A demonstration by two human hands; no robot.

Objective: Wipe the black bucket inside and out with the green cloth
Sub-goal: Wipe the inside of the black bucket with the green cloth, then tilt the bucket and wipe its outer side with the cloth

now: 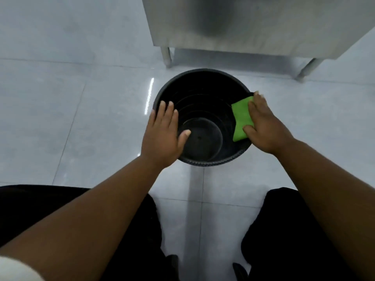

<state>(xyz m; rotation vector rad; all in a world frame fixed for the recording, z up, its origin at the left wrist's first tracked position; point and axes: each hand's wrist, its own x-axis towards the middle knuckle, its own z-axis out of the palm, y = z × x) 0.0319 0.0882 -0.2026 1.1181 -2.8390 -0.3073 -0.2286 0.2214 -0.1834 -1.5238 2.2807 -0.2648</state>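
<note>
Two bare hands work the rim. The right hand (263, 126), fingers flat and together, presses the green cloth (241, 120) against the inner wall at the right side of the black bucket (203, 110). The left hand (162, 134), spread open, steadies the opposite rim. The bucket stands upright on the tiled floor (60, 108), mouth up, just before a steel cabinet (243, 23); its depth lies straight below the cloth, nearer the right hand.
</note>
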